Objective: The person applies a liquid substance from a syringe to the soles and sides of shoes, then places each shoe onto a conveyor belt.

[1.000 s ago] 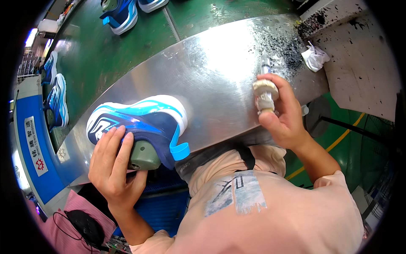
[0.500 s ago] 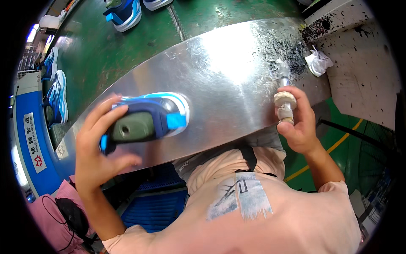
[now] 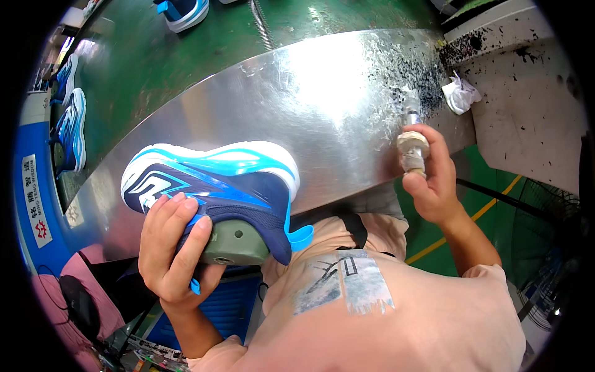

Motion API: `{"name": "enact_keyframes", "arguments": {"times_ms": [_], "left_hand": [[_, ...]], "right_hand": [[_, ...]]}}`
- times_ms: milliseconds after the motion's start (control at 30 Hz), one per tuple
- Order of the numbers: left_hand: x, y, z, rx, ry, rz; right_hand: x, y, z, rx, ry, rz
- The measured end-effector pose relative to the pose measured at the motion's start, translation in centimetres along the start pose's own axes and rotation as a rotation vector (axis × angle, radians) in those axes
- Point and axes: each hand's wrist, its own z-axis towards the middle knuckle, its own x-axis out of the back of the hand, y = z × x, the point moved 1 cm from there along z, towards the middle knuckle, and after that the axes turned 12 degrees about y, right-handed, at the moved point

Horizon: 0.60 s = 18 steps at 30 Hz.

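Note:
A navy and bright blue sneaker (image 3: 238, 164) with a white midsole is tipped on its side, its side wall showing. A dark green shoe last (image 3: 238, 245) fills its opening. My left hand (image 3: 176, 251) is closed round the sneaker's upper and the last, fingertips over the laces side. My right hand (image 3: 437, 186) grips a brush-like tool (image 3: 413, 146) with a pale round collar and a wrapped handle. The tool's pale tip rests at the steel worktop (image 3: 266, 105), where the surface is smeared with dark specks and white residue.
A crumpled white cloth or paper (image 3: 460, 94) lies at the right by a stained pale panel (image 3: 527, 93). Beyond the worktop runs a green belt (image 3: 155, 74). Other sneakers (image 3: 72, 130) stand at the left, and another sneaker (image 3: 186, 15) at the far side.
My left hand has taken hold of the sneaker and tilted it, bringing it nearer to me, so its side now shows. The right hand has barely moved with the tool.

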Motion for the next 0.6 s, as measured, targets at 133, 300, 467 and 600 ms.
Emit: {"name": "enact_keyframes", "arguments": {"times_ms": [133, 300, 467, 600], "left_hand": [[-1.3, 0.4, -0.1, 0.009, 0.044, -0.039], [-3.3, 1.0, -0.4, 0.02, 0.127, -0.056], [-4.9, 2.2, -0.6, -0.004, 0.216, -0.018], [-6.4, 3.8, -0.9, 0.04, 0.309, -0.114]], "right_hand": [[1.8, 0.8, -0.1, 0.036, -0.001, -0.103], [1.7, -2.8, 1.6, -0.161, -0.07, 0.184], [-2.3, -7.9, 6.6, -0.172, -0.54, 0.672], [-7.1, -11.4, 9.6, -0.311, -0.911, 0.844]]}}
